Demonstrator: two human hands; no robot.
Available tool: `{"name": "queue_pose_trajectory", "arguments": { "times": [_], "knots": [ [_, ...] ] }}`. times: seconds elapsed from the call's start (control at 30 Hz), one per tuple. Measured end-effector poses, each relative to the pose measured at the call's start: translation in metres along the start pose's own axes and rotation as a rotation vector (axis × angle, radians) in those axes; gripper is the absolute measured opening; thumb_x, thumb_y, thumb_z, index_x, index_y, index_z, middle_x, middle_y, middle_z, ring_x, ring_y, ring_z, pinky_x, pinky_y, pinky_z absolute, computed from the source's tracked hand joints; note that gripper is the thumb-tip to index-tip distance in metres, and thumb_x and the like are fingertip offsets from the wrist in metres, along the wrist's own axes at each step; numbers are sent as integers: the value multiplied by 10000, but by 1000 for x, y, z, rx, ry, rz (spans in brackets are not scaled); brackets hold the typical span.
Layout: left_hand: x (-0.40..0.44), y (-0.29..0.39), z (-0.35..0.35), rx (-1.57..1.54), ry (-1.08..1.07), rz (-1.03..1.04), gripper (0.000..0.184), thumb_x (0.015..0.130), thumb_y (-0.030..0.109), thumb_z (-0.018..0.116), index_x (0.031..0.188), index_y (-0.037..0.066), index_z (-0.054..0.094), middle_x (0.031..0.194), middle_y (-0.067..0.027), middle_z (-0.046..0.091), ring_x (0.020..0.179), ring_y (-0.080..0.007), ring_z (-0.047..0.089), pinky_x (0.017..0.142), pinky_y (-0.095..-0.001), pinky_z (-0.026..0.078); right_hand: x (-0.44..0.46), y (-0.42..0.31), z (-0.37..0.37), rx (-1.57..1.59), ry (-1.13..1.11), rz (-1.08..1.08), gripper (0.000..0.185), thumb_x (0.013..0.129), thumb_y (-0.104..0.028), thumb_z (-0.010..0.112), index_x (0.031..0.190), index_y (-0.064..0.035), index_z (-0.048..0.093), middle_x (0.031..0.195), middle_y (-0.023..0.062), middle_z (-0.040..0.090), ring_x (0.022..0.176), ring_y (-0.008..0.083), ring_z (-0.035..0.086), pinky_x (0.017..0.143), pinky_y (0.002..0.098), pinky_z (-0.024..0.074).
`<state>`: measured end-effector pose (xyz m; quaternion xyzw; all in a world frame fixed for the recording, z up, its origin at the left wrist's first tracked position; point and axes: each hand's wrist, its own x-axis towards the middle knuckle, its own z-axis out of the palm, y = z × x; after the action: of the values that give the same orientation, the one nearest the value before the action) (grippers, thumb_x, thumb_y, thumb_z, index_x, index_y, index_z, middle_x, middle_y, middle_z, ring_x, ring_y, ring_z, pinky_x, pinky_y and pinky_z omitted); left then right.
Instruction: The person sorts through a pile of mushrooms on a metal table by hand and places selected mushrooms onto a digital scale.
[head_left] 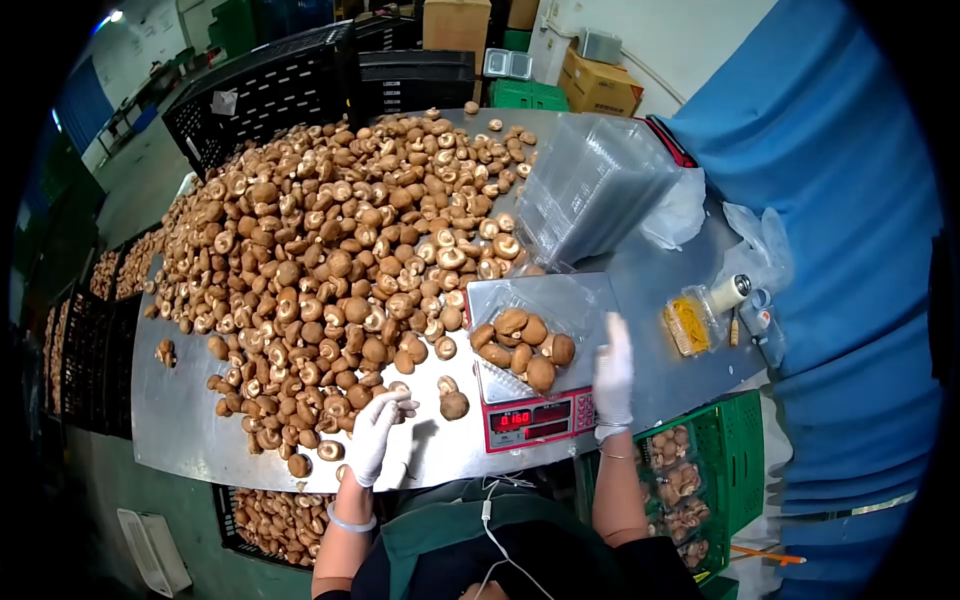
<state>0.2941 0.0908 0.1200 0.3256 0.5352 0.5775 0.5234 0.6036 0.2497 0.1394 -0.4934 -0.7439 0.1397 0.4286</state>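
My left hand [376, 432], in a white glove, is at the near edge of the mushroom pile [330, 270], its fingers curled by a mushroom; whether it grips one is unclear. My right hand [613, 375], also gloved, is held with straight fingers beside the scale, nothing in it. On the scale's metal plate [590, 290] lies a clear plastic tray [560, 312] with several brown mushrooms [521, 345]. The red display [514, 419] reads about 0.160. Between my left hand and the scale lie two loose mushrooms [453, 403].
Clear empty trays [595, 185] are stacked behind the scale. A yellow packet [687, 325] and a bottle [731, 291] lie at the right. Black crates [265, 95] stand behind the pile. A green crate [742, 460] with packed trays is below right, near a blue curtain [830, 250].
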Motion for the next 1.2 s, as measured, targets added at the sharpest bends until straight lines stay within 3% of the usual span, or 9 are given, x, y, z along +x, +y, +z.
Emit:
{"name": "queue_pose_trajectory", "arguments": {
  "times": [0.27,0.47,0.53,0.63,0.67,0.77,0.97,1.13,1.2],
  "knots": [
    [52,14,15,159,137,137,252,946,136,465,1124,-3,578,982,-59,631,862,-115,584,793,-251,464,-14,18,-31,606,56,610,504,992,-351,299,1332,9,394,1350,184,432,1250,276,423,1011,393,350],
    [121,-23,44,544,52,297,274,905,168,534,1143,43,582,979,-72,611,828,-122,564,746,-251,461,11,29,11,830,18,609,538,974,-353,386,1391,-25,292,1386,201,367,1278,314,376,1013,411,344],
    [125,-11,59,436,-48,11,277,909,173,536,1148,39,574,910,-50,608,775,-94,550,702,-237,456,18,36,23,841,21,652,556,964,-347,421,1402,-36,275,1400,200,345,1285,325,362,1014,422,339],
    [127,-19,63,180,-171,-6,274,912,148,541,1153,19,560,777,21,532,672,-59,474,617,-207,420,32,39,30,955,12,818,566,935,-309,496,1391,-38,299,1401,189,350,1284,312,361,1031,416,316],
    [123,-23,61,178,-167,-7,274,911,140,540,1154,14,555,763,24,520,669,-58,471,611,-206,417,32,46,32,961,24,813,566,935,-309,496,1391,-38,299,1401,189,350,1284,312,361,1031,416,316],
    [100,-17,62,135,-192,-42,266,900,110,527,1149,19,546,747,21,517,664,-55,487,604,-207,418,31,42,22,229,-88,190,371,819,-215,628,1155,-61,587,1341,209,422,1266,394,354,1050,408,290],
    [75,-20,63,239,-262,-40,331,882,143,519,1199,49,531,826,-24,555,793,-98,536,730,-242,448,34,10,24,-264,-267,-210,407,711,-250,731,1035,-32,615,1185,179,557,1157,393,468,977,449,377],
    [37,1,56,469,-15,267,335,917,235,519,1188,38,536,1016,-139,608,938,-227,578,859,-312,443,42,11,20,-260,-221,-262,357,727,-173,712,1019,-3,599,1093,177,589,1069,354,527,920,420,416],
    [23,9,49,304,-59,72,352,922,256,522,1226,78,526,1036,-107,608,874,-137,563,771,-263,463,40,-7,16,-67,-134,-79,312,743,-125,690,1015,-3,599,1074,166,593,1035,336,543,913,396,421]
  ]
}}
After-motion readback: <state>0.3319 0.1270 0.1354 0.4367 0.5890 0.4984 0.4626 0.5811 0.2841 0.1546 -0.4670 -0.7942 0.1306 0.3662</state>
